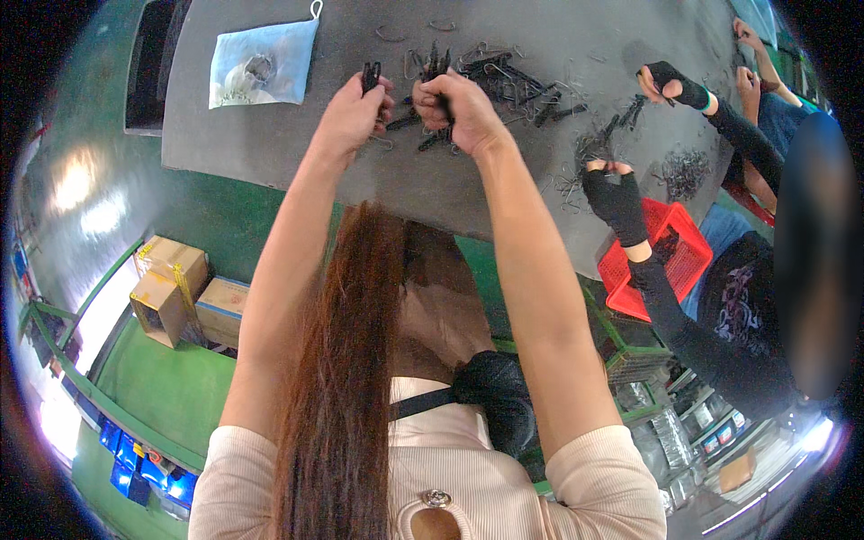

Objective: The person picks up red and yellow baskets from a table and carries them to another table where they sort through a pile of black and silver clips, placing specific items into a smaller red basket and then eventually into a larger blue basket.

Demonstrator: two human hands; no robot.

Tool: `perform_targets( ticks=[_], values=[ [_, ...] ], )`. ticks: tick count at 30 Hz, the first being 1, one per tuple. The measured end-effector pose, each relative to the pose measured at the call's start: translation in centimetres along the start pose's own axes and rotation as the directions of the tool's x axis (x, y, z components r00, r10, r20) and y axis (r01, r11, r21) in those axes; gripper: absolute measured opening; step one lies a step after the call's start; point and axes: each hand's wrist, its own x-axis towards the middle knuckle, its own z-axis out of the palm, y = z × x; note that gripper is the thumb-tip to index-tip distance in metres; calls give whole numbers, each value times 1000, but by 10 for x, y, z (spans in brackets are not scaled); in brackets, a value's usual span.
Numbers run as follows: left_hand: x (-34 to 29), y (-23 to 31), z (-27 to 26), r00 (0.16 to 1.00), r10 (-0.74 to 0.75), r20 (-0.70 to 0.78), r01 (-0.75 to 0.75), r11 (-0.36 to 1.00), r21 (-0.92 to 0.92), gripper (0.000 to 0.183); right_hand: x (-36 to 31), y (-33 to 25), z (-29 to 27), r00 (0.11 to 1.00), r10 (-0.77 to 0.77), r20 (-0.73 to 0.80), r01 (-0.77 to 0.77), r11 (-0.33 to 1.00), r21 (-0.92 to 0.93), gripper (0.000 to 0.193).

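Observation:
My left hand [351, 117] is closed around a black clip [371, 76], shaped like a clothes peg, whose two prongs stick up past the fingers. Beside it, my right hand [468, 112] grips a small bunch of black clips [438, 61] with their ends pointing away from me. Both hands are held over the near part of the grey table [252, 148]. Just right of my right hand spreads a loose pile of black clips [517, 83] mixed with thin bent wire pieces. My palms hide part of what I hold.
A light blue pouch [261, 67] lies at the far left. On the right, a co-worker's black-gloved hands [616, 202] handle wire pieces near a small dark heap [682, 171] and a red plastic basket [661, 261]. Cardboard boxes [171, 261] stand lower left.

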Motion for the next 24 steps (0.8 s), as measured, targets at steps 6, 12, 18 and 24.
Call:
perform_targets(
  ticks=[6, 12, 18, 24],
  values=[
    [-21, -8, 32, 978, 175, 111, -207, 805, 556, 25, -37, 15, 28, 881, -258, -398, 1, 840, -543, 30],
    [-62, -25, 98, 857, -158, 491, -205, 768, 606, 25, -151, 47, -8, 784, -41, -620, 66, 998, 18, 19],
    [-140, -39, 192, 559, -397, 728, -288, 730, 620, 36, -280, 80, -28, 574, 82, -815, 26, 993, 119, 12],
    [-166, -84, 208, 557, -165, 814, -385, 817, 429, 46, -382, 64, -89, 343, 29, -939, 337, 929, 151, 31]
  ],
)
